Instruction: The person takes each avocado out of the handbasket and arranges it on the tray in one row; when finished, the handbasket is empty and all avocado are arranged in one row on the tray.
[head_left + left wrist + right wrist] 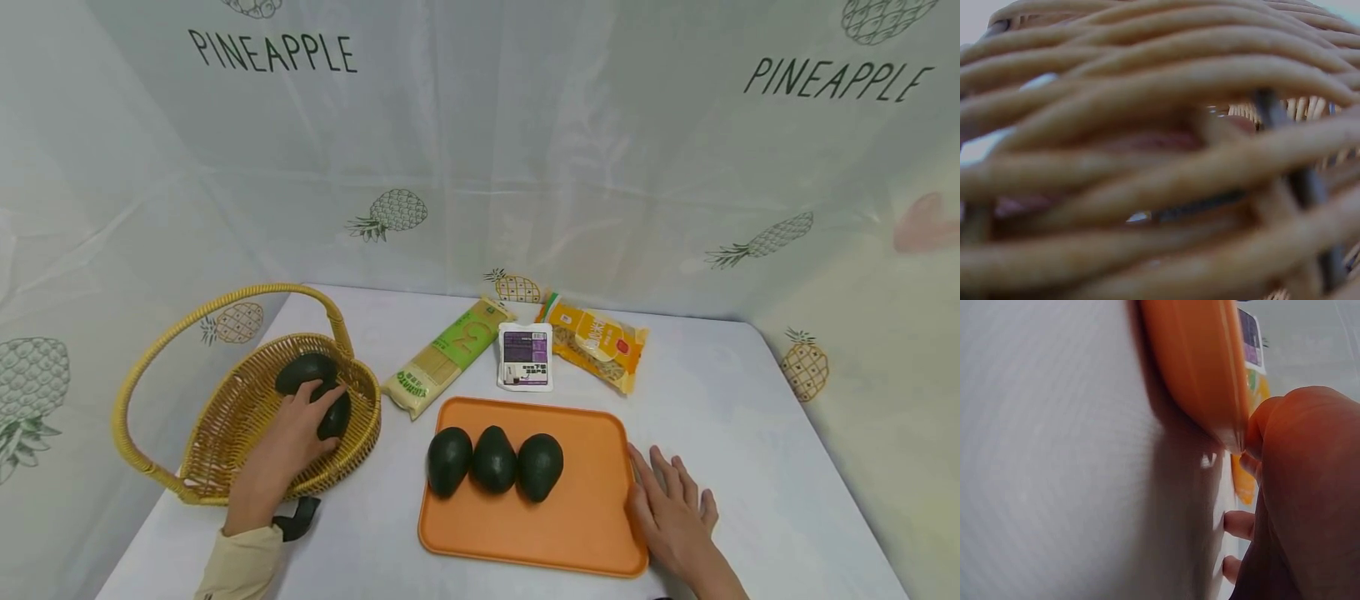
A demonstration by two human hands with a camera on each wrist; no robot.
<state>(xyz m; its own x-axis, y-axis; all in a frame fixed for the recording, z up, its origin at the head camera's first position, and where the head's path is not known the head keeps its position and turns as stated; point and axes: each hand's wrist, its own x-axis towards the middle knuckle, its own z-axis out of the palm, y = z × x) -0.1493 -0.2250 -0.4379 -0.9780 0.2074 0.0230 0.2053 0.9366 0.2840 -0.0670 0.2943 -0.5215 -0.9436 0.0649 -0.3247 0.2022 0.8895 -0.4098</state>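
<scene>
My left hand (288, 442) reaches over the near rim of the yellow wicker basket (213, 442). Its fingers and thumb grip a dark green avocado (337, 417) inside. Just behind that one lies another avocado (306, 372). Three avocados stand in a row on the left half of an orange tray (525, 529): the left one (449, 462), the middle one (494, 461) and the right one (540, 467). At the tray's right edge rests my right hand (675, 512), fingers spread and thumb against the rim. Basket weave (1147, 81) fills the left wrist view, mostly hiding that hand.
Behind the tray lie a long pack of noodles (450, 357), a white and purple pouch (525, 358) and an orange food bag (595, 340). The basket's tall handle (135, 375) arches up at the left. A pineapple-print sheet (600, 167) hangs behind the white table.
</scene>
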